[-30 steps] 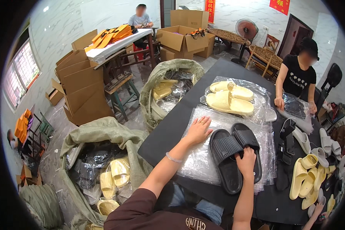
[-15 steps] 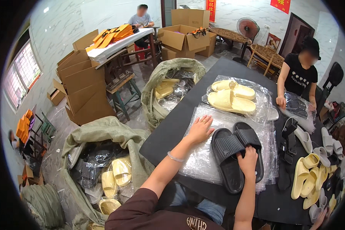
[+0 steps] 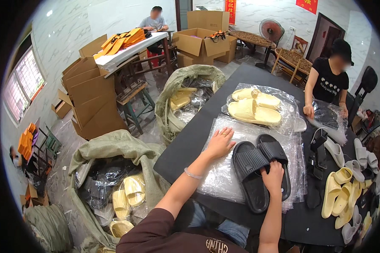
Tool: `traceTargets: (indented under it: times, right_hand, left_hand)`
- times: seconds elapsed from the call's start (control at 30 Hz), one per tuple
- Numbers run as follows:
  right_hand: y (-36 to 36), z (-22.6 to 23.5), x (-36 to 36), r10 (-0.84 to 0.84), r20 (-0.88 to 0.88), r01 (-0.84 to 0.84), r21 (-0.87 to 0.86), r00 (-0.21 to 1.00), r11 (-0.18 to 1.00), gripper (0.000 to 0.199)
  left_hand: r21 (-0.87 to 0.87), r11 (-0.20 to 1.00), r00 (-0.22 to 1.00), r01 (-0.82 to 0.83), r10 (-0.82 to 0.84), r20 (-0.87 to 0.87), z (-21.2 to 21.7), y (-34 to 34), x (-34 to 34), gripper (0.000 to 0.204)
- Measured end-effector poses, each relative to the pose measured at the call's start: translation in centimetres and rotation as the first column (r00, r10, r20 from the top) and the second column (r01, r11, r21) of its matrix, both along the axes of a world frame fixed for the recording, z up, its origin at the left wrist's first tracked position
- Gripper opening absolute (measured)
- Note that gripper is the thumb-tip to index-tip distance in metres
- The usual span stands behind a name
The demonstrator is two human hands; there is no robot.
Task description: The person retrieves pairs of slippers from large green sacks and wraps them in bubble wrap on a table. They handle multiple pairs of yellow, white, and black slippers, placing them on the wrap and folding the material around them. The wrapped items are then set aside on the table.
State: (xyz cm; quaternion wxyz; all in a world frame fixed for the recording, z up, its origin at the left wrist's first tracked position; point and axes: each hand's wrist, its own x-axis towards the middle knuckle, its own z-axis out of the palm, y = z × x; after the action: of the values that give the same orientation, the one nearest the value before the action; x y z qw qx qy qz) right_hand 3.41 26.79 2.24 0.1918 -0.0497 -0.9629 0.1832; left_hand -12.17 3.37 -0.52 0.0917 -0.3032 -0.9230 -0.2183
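A pair of black slide slippers (image 3: 250, 162) lies on a stack of clear plastic bags (image 3: 219, 177) on the dark table. My right hand (image 3: 273, 176) is closed on the slippers, its fingers at the strap of the right one and the edge of the left one. My left hand (image 3: 220, 143) lies flat on the bags beside the slippers, fingers stretched out, holding nothing. Just beyond the bags sits a pair of cream slippers (image 3: 255, 113), on or in clear plastic. Part of the bag stack is hidden under the black slippers.
Loose cream slippers (image 3: 341, 196), white and black ones crowd the table's right side. Left of the table stand two woven sacks (image 3: 101, 145) holding bagged slippers. Across the table a co-worker (image 3: 328, 82) handles a plastic bag; another person (image 3: 154, 21) sits at the back.
My hands and the black slippers keep their places. The co-worker's hands and the plastic bag across the table have shifted slightly.
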Motion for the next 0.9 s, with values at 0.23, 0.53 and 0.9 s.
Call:
traceTargets:
  times: [0.23, 0.53, 0.9]
  right_hand:
    - [-0.08, 0.07, 0.05, -0.003, -0.011, 0.003, 0.005, 1.0, 1.0, 0.044]
    - [0.09, -0.12, -0.01, 0.005, -0.014, -0.005, 0.002, 1.0, 1.0, 0.042]
    - [0.0, 0.02, 0.0, 0.006, -0.014, -0.006, -0.005, 1.0, 1.0, 0.042]
  left_hand:
    - [-0.01, 1.0, 1.0, -0.001, 0.001, 0.005, -0.08, 0.04, -0.04, 0.053]
    - [-0.018, 1.0, 1.0, -0.01, 0.01, -0.016, -0.37, 0.11, -0.14, 0.052]
    - [-0.005, 1.0, 1.0, -0.003, 0.003, 0.004, -0.13, 0.04, -0.03, 0.053]
